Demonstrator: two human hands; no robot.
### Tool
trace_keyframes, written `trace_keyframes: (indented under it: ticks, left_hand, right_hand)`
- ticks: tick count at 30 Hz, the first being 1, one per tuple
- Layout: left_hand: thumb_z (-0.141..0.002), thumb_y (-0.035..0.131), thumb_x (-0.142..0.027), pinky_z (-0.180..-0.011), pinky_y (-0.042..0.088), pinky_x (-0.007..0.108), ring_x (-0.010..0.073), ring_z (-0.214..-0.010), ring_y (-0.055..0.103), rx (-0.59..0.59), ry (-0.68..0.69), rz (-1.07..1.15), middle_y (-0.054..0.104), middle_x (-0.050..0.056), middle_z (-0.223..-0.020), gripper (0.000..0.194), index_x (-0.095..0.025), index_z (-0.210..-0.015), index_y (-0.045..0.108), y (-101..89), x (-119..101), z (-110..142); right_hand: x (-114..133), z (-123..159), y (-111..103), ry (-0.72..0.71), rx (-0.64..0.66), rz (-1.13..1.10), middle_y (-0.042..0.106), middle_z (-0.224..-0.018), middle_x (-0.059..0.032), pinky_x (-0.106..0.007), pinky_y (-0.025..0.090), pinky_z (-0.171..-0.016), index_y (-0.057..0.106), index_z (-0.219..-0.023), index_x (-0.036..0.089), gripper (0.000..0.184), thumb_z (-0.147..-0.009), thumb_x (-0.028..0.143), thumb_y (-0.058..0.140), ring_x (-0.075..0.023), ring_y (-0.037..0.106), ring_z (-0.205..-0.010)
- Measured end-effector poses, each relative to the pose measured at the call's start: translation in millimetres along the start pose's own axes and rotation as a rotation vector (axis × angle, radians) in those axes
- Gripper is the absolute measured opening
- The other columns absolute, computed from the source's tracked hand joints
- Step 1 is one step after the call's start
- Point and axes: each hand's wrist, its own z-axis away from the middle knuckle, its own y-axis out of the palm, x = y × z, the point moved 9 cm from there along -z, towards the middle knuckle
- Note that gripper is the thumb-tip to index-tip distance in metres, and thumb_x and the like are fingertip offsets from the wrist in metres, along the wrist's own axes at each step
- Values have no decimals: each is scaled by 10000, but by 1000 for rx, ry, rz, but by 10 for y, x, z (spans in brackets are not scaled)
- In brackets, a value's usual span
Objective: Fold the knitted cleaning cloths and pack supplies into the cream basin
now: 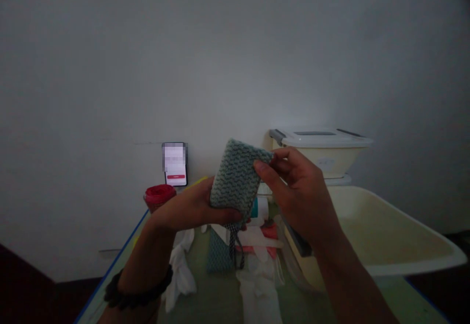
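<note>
A pale blue-green rectangular pad [238, 182] with a coarse knitted texture is held up over the table, tilted. My left hand [194, 209] grips its lower part, the thumb lying across the bottom edge and the other fingers hidden behind. With thumb and fingers, my right hand [299, 192] pinches the upper right corner. Below the pad hangs a dark checkered cord [232, 243]; its attachment is hidden. A similar teal pad [218, 255] lies on the table underneath. White cloth items [181, 270] rest near my left forearm, and a white fabric piece [259, 289] lies front centre.
A lit phone [176, 167] leans against the wall behind a red rolled item [160, 194]. On the right stand a lidded cream storage box [312, 156] and a large cream basin [400, 231]. Something pink-red [270, 231] lies mid-table.
</note>
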Motion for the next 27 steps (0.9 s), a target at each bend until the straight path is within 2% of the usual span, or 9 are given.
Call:
trace_keyframes:
  ticks: [6,10,15,17,19,21,22,25,27]
  left_hand:
    - [-675,716,-275,-632,501,258,166,-740,588,-74,-19,-75,632,30,-839,321,-145,-927,567,-86,25,-1]
    - [-713,684,-305,-663,507,280,185,-753,616,-40,-45,-71,657,36,-823,264,-145,-903,594,-51,57,2]
    - [-741,662,-301,-649,519,261,169,-724,645,-84,-77,-9,696,17,-818,189,-171,-877,645,-64,35,29]
    - [-742,663,-272,-657,525,249,162,-738,655,-111,-82,51,712,12,-839,162,-184,-879,668,-86,8,43]
    - [-732,674,-245,-677,531,247,158,-748,662,-151,-86,76,723,9,-853,154,-190,-876,687,-131,-9,55]
    - [-718,689,-228,-684,534,245,153,-739,666,-189,-90,86,729,5,-853,145,-191,-857,699,-180,-3,63]
    - [-710,696,-225,-684,535,243,150,-735,668,-208,-89,96,732,2,-850,141,-193,-848,702,-203,7,64]
    - [-697,711,-232,-689,537,241,144,-733,672,-259,-82,129,734,-10,-833,144,-203,-837,699,-257,46,57]
    - [-700,710,-241,-692,539,239,140,-740,673,-279,-79,131,733,-14,-830,159,-205,-854,691,-268,61,49]
  right_hand:
    - [-13,-9,-30,-9,-55,-20,598,-692,21,-252,440,-609,487,-760,196,137,-792,259,604,-105,553,-647]
    - [-23,-16,-39,-12,-78,-38,583,-692,25,-253,433,-596,494,-768,199,129,-790,260,605,-107,548,-650]
    - [-29,-7,-49,-20,-88,-111,569,-691,35,-260,456,-616,472,-804,218,144,-790,271,605,-121,578,-680]
    - [-28,11,-77,-20,-118,-88,583,-698,37,-270,463,-629,461,-875,235,177,-788,286,607,-131,590,-694]
    - [-26,30,-97,-14,-137,-26,609,-732,31,-290,472,-654,428,-1045,256,327,-782,310,615,-145,602,-714]
    - [-32,40,-62,4,-92,60,635,-795,10,-310,480,-669,349,-1209,258,532,-766,352,627,-157,607,-728]
    - [-39,41,-20,13,-41,102,642,-829,-5,-316,482,-670,339,-1242,244,573,-763,375,626,-161,607,-735]
    - [-79,48,125,40,137,214,647,-889,-43,-319,483,-661,480,-1124,194,423,-782,416,589,-167,603,-753]
    - [-110,48,173,51,199,279,645,-877,-51,-319,478,-655,547,-997,177,307,-803,414,559,-167,598,-748]
